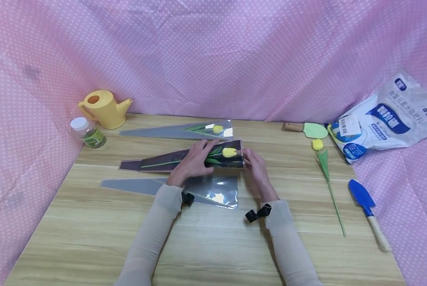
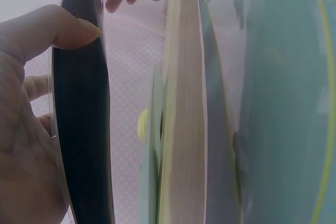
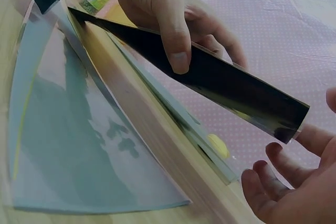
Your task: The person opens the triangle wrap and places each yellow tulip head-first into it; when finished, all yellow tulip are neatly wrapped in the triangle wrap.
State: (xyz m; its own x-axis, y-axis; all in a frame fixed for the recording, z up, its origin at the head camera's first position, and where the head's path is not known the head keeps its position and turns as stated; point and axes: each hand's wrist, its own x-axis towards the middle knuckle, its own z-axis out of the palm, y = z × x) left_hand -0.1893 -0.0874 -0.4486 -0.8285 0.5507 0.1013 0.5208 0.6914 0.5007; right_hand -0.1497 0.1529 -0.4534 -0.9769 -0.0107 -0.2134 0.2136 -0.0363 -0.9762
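Observation:
My left hand (image 1: 195,161) grips a dark, clear-fronted flower sleeve (image 1: 229,163) around its middle, thumb on the near side and fingers behind. Inside that sleeve lies a yellow tulip (image 1: 229,152) with green leaves. The wrist views show the sleeve raised off the table. At its wide end is my right hand (image 1: 258,169), its fingers (image 3: 283,166) loosely bent and one fingertip at the sleeve's edge; whether that tip reaches inside cannot be told. Nearer me, a grey flower sleeve (image 1: 134,184) lies flat. Behind, another grey sleeve (image 1: 152,132) holds a yellow tulip (image 1: 218,129).
A loose yellow tulip (image 1: 317,144) lies at the right. Beyond it are a blue trowel (image 1: 361,194), a green trowel (image 1: 315,130) and a white bag (image 1: 385,119). A yellow watering can (image 1: 107,111) and a lidded jar (image 1: 92,135) stand at the left.

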